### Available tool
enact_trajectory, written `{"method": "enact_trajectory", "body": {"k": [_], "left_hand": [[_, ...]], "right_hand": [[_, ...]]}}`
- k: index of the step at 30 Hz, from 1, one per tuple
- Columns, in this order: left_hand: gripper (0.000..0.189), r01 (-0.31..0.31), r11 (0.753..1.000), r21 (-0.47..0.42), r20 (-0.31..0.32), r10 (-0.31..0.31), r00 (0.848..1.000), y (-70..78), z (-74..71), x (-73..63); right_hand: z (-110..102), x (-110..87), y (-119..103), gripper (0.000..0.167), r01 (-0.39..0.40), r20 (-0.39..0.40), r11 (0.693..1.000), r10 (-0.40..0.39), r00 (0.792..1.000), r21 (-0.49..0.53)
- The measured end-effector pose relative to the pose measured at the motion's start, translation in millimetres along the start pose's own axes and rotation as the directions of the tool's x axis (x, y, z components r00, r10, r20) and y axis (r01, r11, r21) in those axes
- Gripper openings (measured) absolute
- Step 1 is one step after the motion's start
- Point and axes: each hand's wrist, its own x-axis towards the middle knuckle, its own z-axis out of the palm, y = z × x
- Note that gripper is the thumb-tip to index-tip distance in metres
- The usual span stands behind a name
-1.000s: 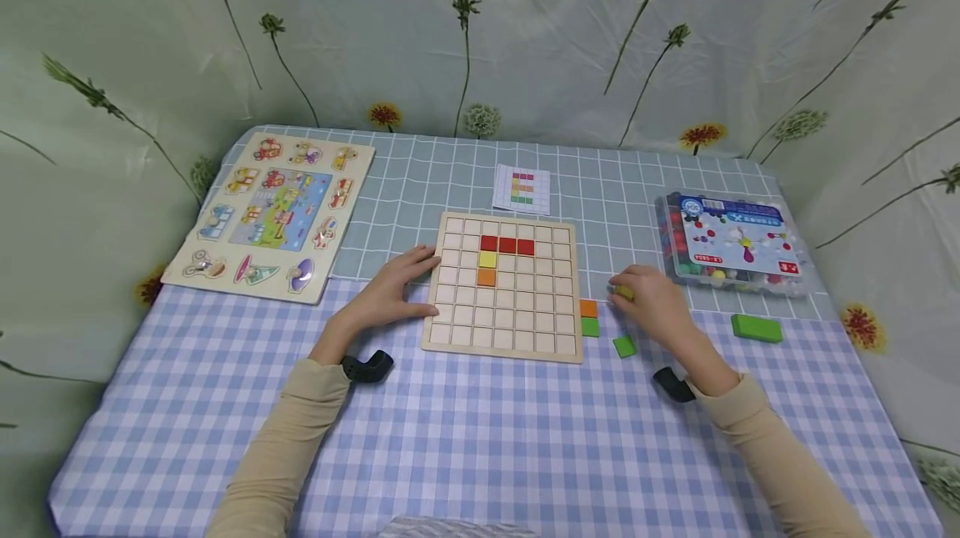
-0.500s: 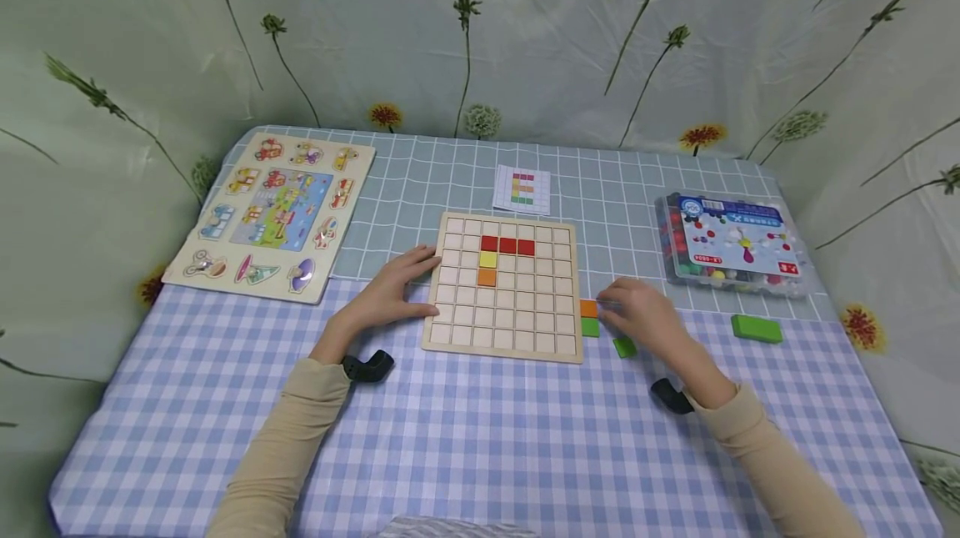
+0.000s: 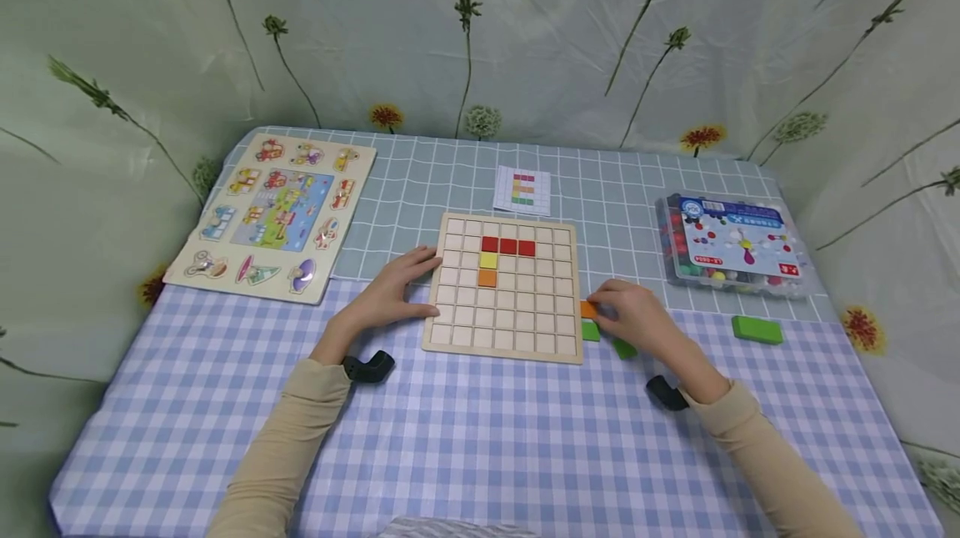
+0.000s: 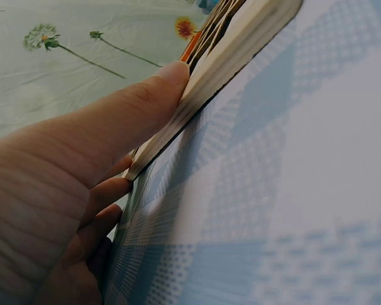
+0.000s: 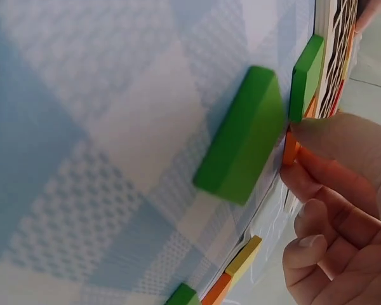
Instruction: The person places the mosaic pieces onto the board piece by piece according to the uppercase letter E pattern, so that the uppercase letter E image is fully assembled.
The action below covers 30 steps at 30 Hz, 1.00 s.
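Observation:
A wooden grid board (image 3: 525, 304) lies mid-table, holding three red tiles (image 3: 508, 246), a yellow tile (image 3: 488, 260) and an orange tile (image 3: 487, 278). My left hand (image 3: 390, 292) rests against its left edge, thumb and fingertips touching the rim (image 4: 209, 82). Beside the board's right edge, my right hand (image 3: 633, 317) pinches another orange tile (image 5: 291, 147) between thumb and index finger. A green tile (image 3: 590, 331) lies just below that one, and a second green tile (image 5: 244, 136) is partly covered by the hand in the head view.
Behind the board lies a pattern card (image 3: 522, 190). A knobbed picture puzzle (image 3: 345, 242) lies far left. At right stand a clear plastic box (image 3: 735, 242) and a green block (image 3: 757, 329). Low in the right wrist view are yellow (image 5: 244, 257), orange and green pieces.
My right hand has moved left, from above a yellow piece to the orange tile beside the board, and now pinches it. The green tile below has shifted slightly. The left hand stays put.

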Motion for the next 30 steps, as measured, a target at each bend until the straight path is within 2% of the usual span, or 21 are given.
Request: {"method": "enact_trajectory", "body": {"k": [7,14,20,27,30], "left_hand": [[0.083,0.005,1.000,-0.001,0.002,-0.005,1.000,-1.0,1.4,0.6],[0.083,0.014,1.000,-0.009,0.006,-0.014,1.000,-0.7,1.5,0.8],[0.083,0.015,1.000,-0.009,0.008,-0.015,1.000,-0.6,0.8,-0.4],[0.082,0.008,1.000,-0.009,0.003,-0.008,1.000,-0.3,0.2,-0.3],[0.082,0.005,1.000,-0.010,-0.001,-0.005,1.000,0.3,0.2,-0.1]], "right_hand": [[-3.4,-1.0,5.7,0.019,0.003,0.033,1.000,-0.003,0.999,0.010],[-10.7,3.0,10.8,0.018,0.018,-0.038,1.000,-0.018,0.999,-0.012],[-13.5,18.0,0.2,0.021,0.043,-0.035,0.999,-0.042,0.998,0.019],[-6.8,40.0,-15.2,0.020,0.132,-0.062,0.991,-0.129,0.990,0.034],[-4.8,48.4,-22.6,0.020,0.147,-0.059,0.987,-0.144,0.988,0.057]]}}
